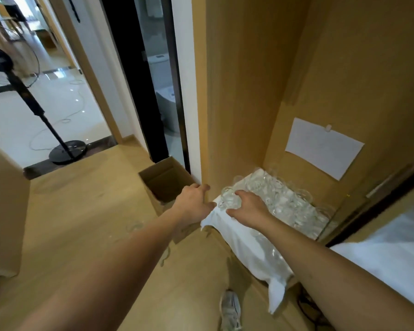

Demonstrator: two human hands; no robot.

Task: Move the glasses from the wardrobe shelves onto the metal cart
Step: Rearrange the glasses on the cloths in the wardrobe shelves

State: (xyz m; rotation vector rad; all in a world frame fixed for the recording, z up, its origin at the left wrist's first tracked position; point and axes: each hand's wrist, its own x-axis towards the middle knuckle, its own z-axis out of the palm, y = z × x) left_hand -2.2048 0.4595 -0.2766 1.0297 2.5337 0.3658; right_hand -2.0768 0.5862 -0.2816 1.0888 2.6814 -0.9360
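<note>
Several clear glasses [273, 194] stand crowded on a white cloth [246, 247] that covers a low shelf inside the wooden wardrobe [249, 91]. My right hand [247, 207] is curled over a glass [228, 199] at the front left corner of the group and grips it. My left hand [195, 203] reaches just left of that glass, its fingers spread and relaxed near the wardrobe's left edge, holding nothing. No metal cart is in view.
An open cardboard box [167, 180] sits on the wooden floor left of the wardrobe. A black standing fan [34, 101] is in the doorway at the left. A white sheet of paper [323, 146] hangs on the wardrobe's back wall. My shoe [230, 309] is below.
</note>
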